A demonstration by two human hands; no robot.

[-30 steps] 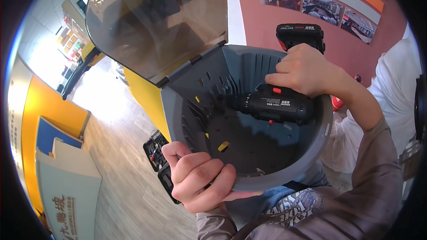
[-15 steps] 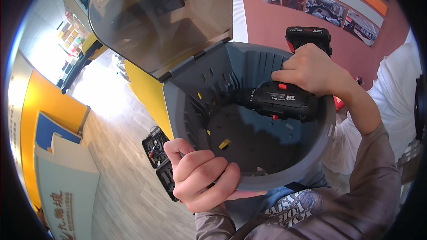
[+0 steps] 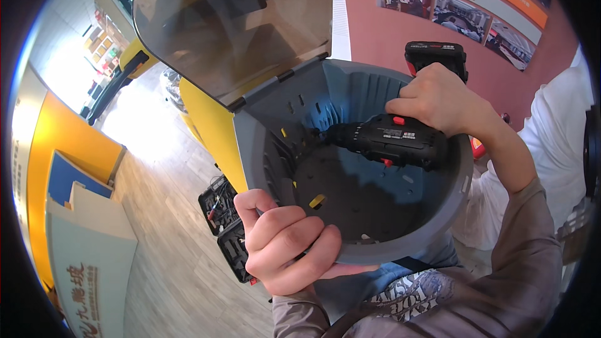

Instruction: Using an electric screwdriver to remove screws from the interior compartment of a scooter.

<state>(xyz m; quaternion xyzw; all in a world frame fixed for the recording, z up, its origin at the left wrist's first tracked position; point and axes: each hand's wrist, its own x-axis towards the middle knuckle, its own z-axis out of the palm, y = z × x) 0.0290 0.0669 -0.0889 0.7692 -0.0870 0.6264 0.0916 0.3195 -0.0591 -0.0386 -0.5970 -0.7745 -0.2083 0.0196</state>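
Note:
My right hand (image 3: 438, 100) is wrapped round the grip of a black cordless drill (image 3: 400, 141) with red switches. Its battery (image 3: 436, 55) sticks up above my fist. The drill lies sideways inside a deep grey plastic tub (image 3: 375, 253), chuck pointing at the slotted wall on the left. A bluish glow lights that wall near the chuck; I cannot make out the bit's tip. My left hand (image 3: 291, 244) is closed round the near left rim of the tub. Hinged at the far left rim, a smoky see-through lid (image 3: 244, 31) stands raised.
An opened black tool case (image 3: 235, 250) lies on the wood floor at left, below the tub. A yellow panel (image 3: 210, 131) adjoins the tub's outside. Close at right is a person in a white top (image 3: 551, 125). Beyond stands a pink wall (image 3: 375, 37) with posters.
A bluish glow on the tub wall by the drill's chuck has grown brighter. The view has shifted slightly; both hands keep their hold.

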